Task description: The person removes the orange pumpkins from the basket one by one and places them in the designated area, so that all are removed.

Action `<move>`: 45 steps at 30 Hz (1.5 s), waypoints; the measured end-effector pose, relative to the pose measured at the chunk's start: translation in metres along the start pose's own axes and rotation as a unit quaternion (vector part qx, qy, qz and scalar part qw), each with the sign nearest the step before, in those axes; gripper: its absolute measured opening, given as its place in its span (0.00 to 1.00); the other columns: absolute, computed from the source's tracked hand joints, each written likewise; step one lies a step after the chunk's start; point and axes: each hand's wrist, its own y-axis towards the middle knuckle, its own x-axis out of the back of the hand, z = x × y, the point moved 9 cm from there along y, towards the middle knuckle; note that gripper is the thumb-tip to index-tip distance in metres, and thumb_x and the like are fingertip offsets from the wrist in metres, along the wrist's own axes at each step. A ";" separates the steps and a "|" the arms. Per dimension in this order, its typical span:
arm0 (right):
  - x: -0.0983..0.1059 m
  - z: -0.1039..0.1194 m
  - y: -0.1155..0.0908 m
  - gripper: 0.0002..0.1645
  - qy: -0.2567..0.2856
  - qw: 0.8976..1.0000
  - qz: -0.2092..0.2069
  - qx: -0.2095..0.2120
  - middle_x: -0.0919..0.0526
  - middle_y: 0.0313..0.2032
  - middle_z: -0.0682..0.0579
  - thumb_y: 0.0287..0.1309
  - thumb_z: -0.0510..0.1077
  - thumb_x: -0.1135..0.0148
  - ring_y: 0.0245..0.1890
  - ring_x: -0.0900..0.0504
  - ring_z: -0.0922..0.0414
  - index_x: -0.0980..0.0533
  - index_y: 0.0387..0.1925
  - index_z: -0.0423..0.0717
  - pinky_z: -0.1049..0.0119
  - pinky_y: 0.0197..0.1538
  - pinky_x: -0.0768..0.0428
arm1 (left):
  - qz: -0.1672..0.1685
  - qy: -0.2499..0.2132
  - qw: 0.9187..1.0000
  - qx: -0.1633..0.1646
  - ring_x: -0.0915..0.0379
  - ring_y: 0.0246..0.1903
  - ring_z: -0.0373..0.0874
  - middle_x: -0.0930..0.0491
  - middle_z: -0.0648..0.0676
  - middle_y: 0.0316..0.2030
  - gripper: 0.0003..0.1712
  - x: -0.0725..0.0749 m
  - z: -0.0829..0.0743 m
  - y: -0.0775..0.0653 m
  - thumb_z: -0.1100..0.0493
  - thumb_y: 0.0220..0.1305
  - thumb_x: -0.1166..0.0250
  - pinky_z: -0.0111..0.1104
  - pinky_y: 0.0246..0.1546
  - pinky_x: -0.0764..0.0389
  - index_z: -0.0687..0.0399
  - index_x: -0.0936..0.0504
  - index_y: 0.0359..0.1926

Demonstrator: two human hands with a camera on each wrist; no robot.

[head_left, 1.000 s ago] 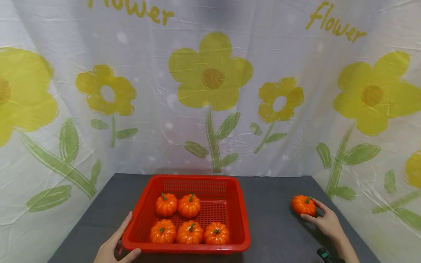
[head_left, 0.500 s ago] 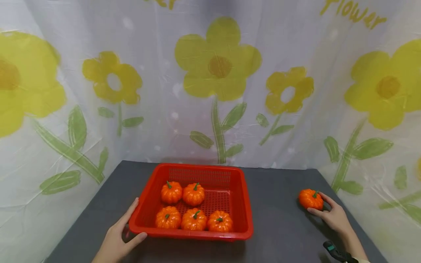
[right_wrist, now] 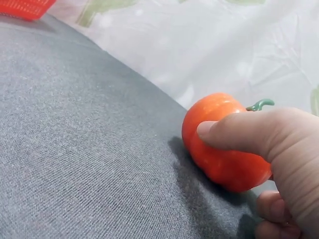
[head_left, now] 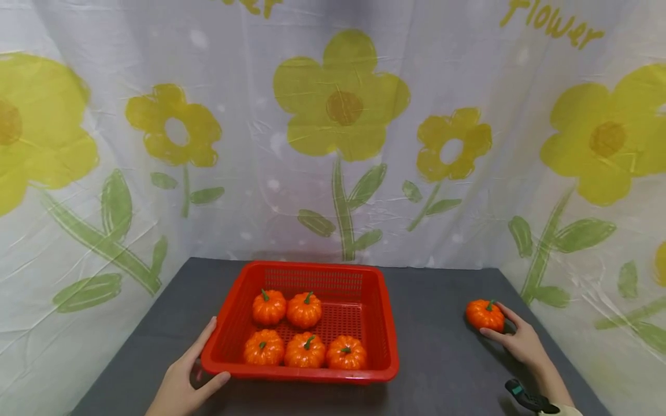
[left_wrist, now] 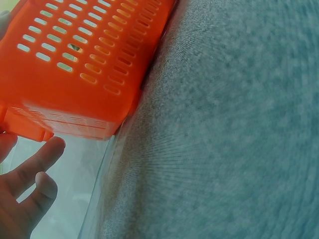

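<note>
A red plastic basket [head_left: 360, 372] with slotted walls stands on the dark grey table and holds several small orange pumpkins [head_left: 304, 350] with green stems. At its near left corner is my left hand [head_left: 179, 381], thumb by the front rim and extended fingers along the left side. In the left wrist view, fingertips [left_wrist: 56, 145] touch the basket's rim, while another finger stays free of it. Far to the right, my right hand [head_left: 522, 346] holds a single pumpkin [right_wrist: 219, 164] between thumb and fingers. The pumpkin is at the tabletop; its far side is hidden.
The grey table [head_left: 432, 346] stretches between the basket and the right hand. White curtains [head_left: 250, 219] painted with yellow flowers enclose the back and both sides. A black band [head_left: 528, 398] is on the right wrist.
The head view has tilted down and shifted slightly, so everything sits a little higher in frame. Both hands, the basket and the pumpkins show no clear movement on the table.
</note>
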 end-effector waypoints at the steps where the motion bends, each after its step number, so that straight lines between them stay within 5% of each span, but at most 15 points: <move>1: 0.000 0.000 0.000 0.62 -0.002 1.000 0.001 -0.001 0.50 0.77 0.20 0.66 0.62 0.29 0.75 0.48 0.21 0.52 0.85 0.39 0.22 0.69 0.44 | -0.001 0.000 1.000 -0.002 0.41 0.22 0.34 0.24 0.51 0.45 0.56 0.000 0.000 0.000 0.47 0.64 0.23 0.30 0.24 0.36 0.37 0.44 0.85; 7: 0.003 0.000 0.003 0.64 -0.006 1.000 -0.004 0.002 0.50 0.77 0.20 0.66 0.62 0.29 0.74 0.47 0.21 0.53 0.84 0.37 0.23 0.69 0.42 | 0.007 -0.007 1.000 0.003 0.40 0.24 0.33 0.25 0.59 0.66 0.56 -0.001 -0.001 0.005 0.46 0.64 0.23 0.30 0.24 0.36 0.37 0.45 0.86; 9: 0.003 -0.001 0.003 0.64 -0.005 1.000 -0.007 0.002 0.50 0.77 0.20 0.65 0.62 0.28 0.74 0.46 0.21 0.53 0.84 0.37 0.24 0.69 0.42 | 0.012 -0.008 1.000 0.010 0.40 0.24 0.33 0.25 0.59 0.65 0.56 -0.002 0.000 0.005 0.45 0.65 0.24 0.30 0.24 0.35 0.37 0.46 0.86; 11: 0.001 -0.002 0.002 0.65 -0.003 1.000 -0.007 0.002 0.50 0.78 0.21 0.65 0.61 0.28 0.75 0.47 0.22 0.54 0.84 0.35 0.24 0.69 0.41 | 0.021 -0.008 0.999 0.027 0.40 0.23 0.34 0.22 0.58 0.61 0.56 -0.003 0.002 0.004 0.44 0.66 0.24 0.30 0.24 0.36 0.37 0.47 0.86; 14: -0.004 -0.002 -0.002 0.65 -0.005 1.000 -0.003 0.002 0.49 0.78 0.22 0.65 0.61 0.27 0.74 0.45 0.23 0.54 0.83 0.33 0.26 0.69 0.38 | 0.035 -0.012 0.998 0.058 0.40 0.19 0.36 0.23 0.51 0.39 0.56 -0.005 0.006 0.000 0.43 0.66 0.25 0.29 0.23 0.36 0.38 0.47 0.86; 17: -0.006 -0.003 -0.006 0.65 -0.007 1.000 -0.005 -0.002 0.46 0.78 0.23 0.65 0.62 0.27 0.63 0.28 0.31 0.52 0.83 0.32 0.40 0.61 0.24 | 0.043 -0.015 0.996 0.077 0.40 0.19 0.36 0.34 0.48 0.26 0.56 -0.006 0.009 -0.004 0.43 0.66 0.25 0.29 0.22 0.36 0.40 0.47 0.86; 21: -0.001 -0.006 -0.012 0.65 -0.002 1.000 -0.018 -0.014 0.42 0.77 0.26 0.65 0.63 0.28 0.48 0.23 0.46 0.51 0.83 0.32 0.62 0.45 0.25 | 0.048 -0.020 0.995 0.086 0.39 0.19 0.36 0.36 0.48 0.26 0.55 -0.008 0.008 -0.003 0.43 0.66 0.26 0.29 0.22 0.35 0.42 0.45 0.86; 23: 0.003 -0.008 -0.014 0.64 0.004 0.999 -0.026 -0.018 0.41 0.77 0.27 0.66 0.63 0.29 0.53 0.22 0.43 0.51 0.83 0.32 0.66 0.45 0.25 | 0.048 -0.023 0.995 0.088 0.39 0.19 0.36 0.36 0.48 0.26 0.55 -0.009 0.007 -0.003 0.42 0.66 0.26 0.29 0.22 0.35 0.42 0.45 0.86; 25: 0.006 -0.010 -0.017 0.63 0.017 0.999 -0.034 -0.025 0.40 0.77 0.29 0.67 0.64 0.30 0.49 0.20 0.46 0.51 0.83 0.33 0.68 0.43 0.26 | 0.045 -0.024 0.995 0.088 0.39 0.19 0.36 0.36 0.48 0.26 0.55 -0.009 0.006 -0.002 0.43 0.66 0.25 0.29 0.23 0.35 0.43 0.44 0.85; 28: 0.009 -0.010 -0.021 0.61 0.049 0.997 -0.048 -0.031 0.40 0.78 0.30 0.67 0.63 0.30 0.31 0.22 0.55 0.49 0.83 0.34 0.68 0.37 0.29 | 0.037 -0.022 0.996 0.081 0.39 0.19 0.36 0.36 0.47 0.27 0.54 -0.009 0.005 -0.002 0.43 0.66 0.25 0.29 0.23 0.35 0.43 0.43 0.85; 30: 0.012 -0.007 -0.023 0.61 0.075 0.995 -0.062 -0.032 0.40 0.77 0.30 0.67 0.63 0.29 0.20 0.34 0.60 0.48 0.83 0.35 0.66 0.31 0.32 | 0.029 -0.021 0.997 0.075 0.39 0.19 0.36 0.35 0.47 0.27 0.54 -0.008 0.004 -0.002 0.43 0.65 0.25 0.29 0.23 0.35 0.44 0.42 0.85; 35: 0.019 0.015 -0.025 0.58 0.106 0.991 -0.084 -0.003 0.39 0.77 0.34 0.69 0.60 0.30 0.18 0.35 0.64 0.49 0.84 0.38 0.66 0.28 0.31 | 0.023 -0.023 0.997 0.065 0.39 0.19 0.35 0.34 0.47 0.27 0.54 -0.007 0.003 0.000 0.44 0.65 0.24 0.29 0.22 0.35 0.43 0.41 0.85; 40: 0.019 0.048 -0.023 0.54 0.142 0.987 -0.067 0.040 0.33 0.73 0.58 0.72 0.56 0.32 0.23 0.28 0.65 0.49 0.85 0.44 0.69 0.35 0.26 | 0.032 -0.023 0.997 0.073 0.39 0.19 0.36 0.35 0.47 0.27 0.55 -0.006 0.004 0.002 0.43 0.65 0.24 0.29 0.22 0.35 0.44 0.42 0.85; 45: 0.019 0.090 -0.020 0.49 0.191 0.974 -0.063 0.100 0.33 0.62 0.82 0.73 0.51 0.32 0.22 0.26 0.63 0.45 0.84 0.46 0.67 0.32 0.25 | 0.030 -0.024 0.996 0.077 0.39 0.19 0.36 0.28 0.47 0.34 0.55 -0.005 0.005 0.003 0.42 0.64 0.24 0.29 0.22 0.35 0.45 0.42 0.85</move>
